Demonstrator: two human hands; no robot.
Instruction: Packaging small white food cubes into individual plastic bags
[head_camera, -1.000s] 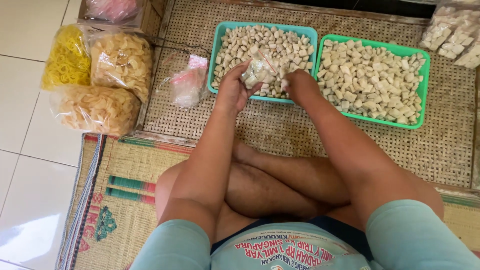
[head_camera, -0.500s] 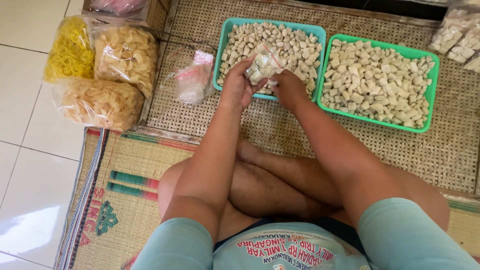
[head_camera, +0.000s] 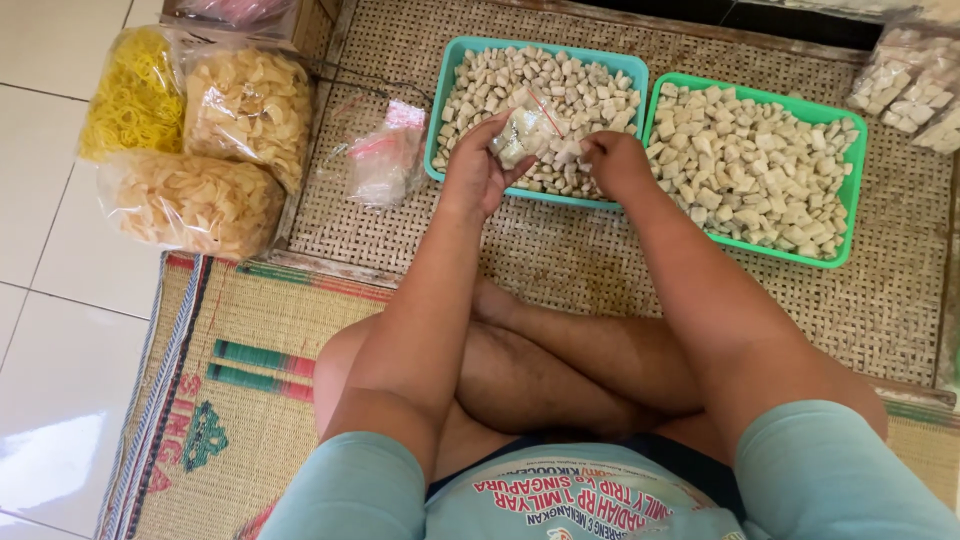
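A: A small clear bag (head_camera: 522, 133) of pale pieces is gripped in the left hand (head_camera: 478, 170), the fingers curled around its lower half.

B: And the right hand (head_camera: 615, 162)?

A: It is held just beside the bag, knuckles up, fingers bent in a loose fist over the pale pieces. Whether anything is pinched in it cannot be told.

B: So the hands are kept close together?

A: Close, with only the bag between them. Both are raised over the near edge of the teal tray (head_camera: 440, 110), which is heaped with pale chunks.

B: What is seen to the right of the right hand?

A: A green tray (head_camera: 850, 205), touching the teal one and filled the same way. Both are set on a woven mat (head_camera: 560, 255).

B: And left of the left hand?

A: A crumpled clear bag with pink in it (head_camera: 385, 160) is lying near. Further left, well apart, three big bags of crackers are stacked, one yellow (head_camera: 135, 95), two pale orange (head_camera: 190, 200).
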